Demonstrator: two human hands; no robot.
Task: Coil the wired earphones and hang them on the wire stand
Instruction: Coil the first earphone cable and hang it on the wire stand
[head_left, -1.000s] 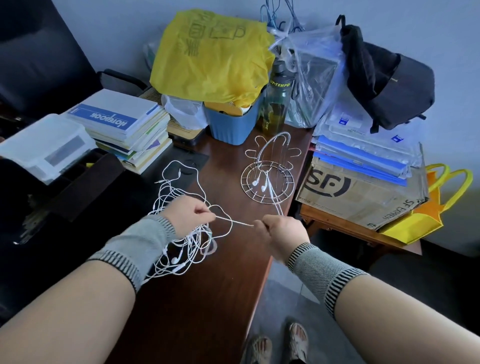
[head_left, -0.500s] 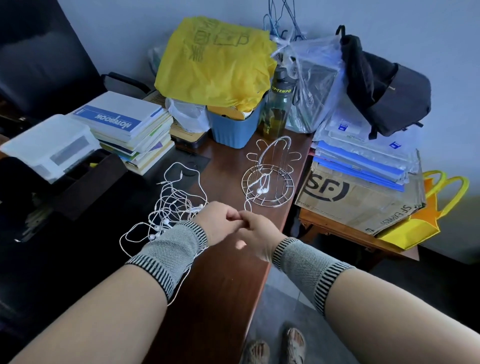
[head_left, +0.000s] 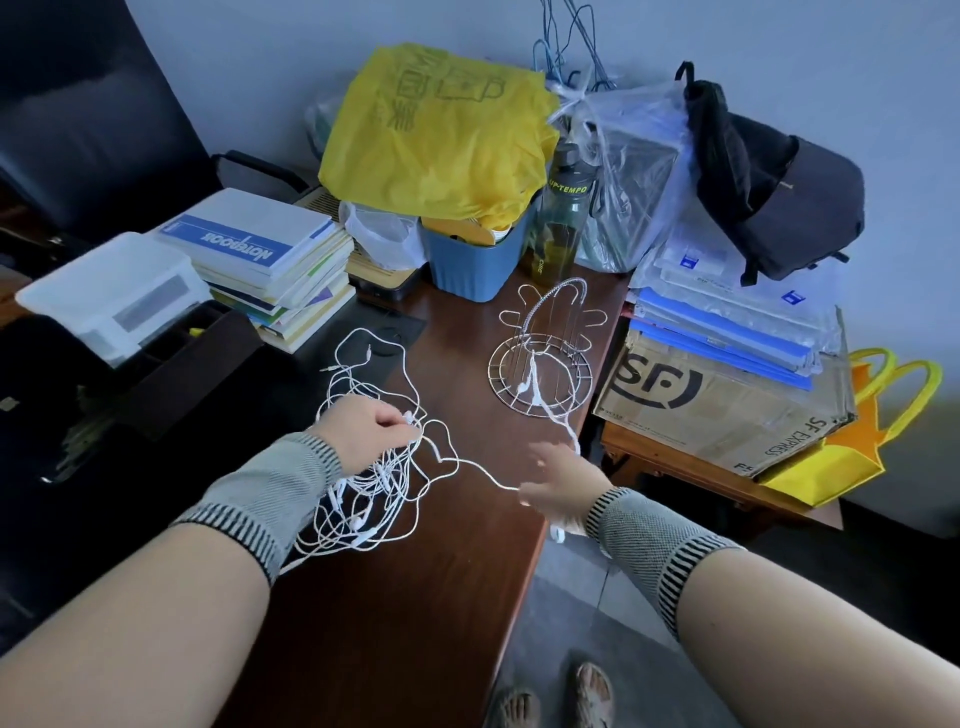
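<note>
A tangle of white wired earphones (head_left: 384, 483) lies on the brown desk (head_left: 415, 597). My left hand (head_left: 363, 434) grips the top of the tangle with curled fingers. One cable runs taut from the tangle rightward to my right hand (head_left: 563, 480), which is blurred, with fingers spread, at the desk's right edge. The cable meets that hand near the thumb, and a short piece hangs below it. The silver wire stand (head_left: 543, 364) is just beyond my right hand. A white earphone set (head_left: 530, 387) hangs on it, its cable trailing down towards my right hand.
Behind the stand are a blue bin (head_left: 472, 260) under a yellow bag (head_left: 436, 135) and a dark bottle (head_left: 563, 218). Stacked books (head_left: 270, 260) sit at left. An SF cardboard box (head_left: 717, 405) with folders is close on the right.
My hands were together half a second ago; they have drawn apart. The right hand has gone from a closed pinch to spread fingers, and the left has dropped onto the tangle.
</note>
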